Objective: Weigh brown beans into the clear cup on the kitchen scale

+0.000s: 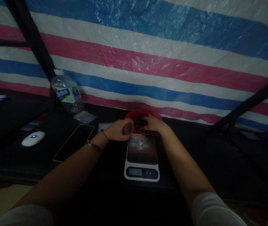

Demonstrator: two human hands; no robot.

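Note:
My left hand (119,129) is closed around a small clear bottle (128,128), tipped with its round end toward me. My right hand (154,123) reaches into a red tray or bag (134,113) with dark pieces (138,121) inside. Its fingers are bent among those pieces, and the fingertips are partly hidden. Just in front of both hands lies a white kitchen scale (143,157) with a dark plate. A small white cap (140,142) rests on that plate, and the display seems to read 0.0.
To the left are a phone (74,142), a white computer mouse (33,138) and a clear plastic packet (85,117). A large plastic bottle (68,91) stands at the back left. Striped sheeting (148,62) hangs behind the black table, between dark frame bars (34,40).

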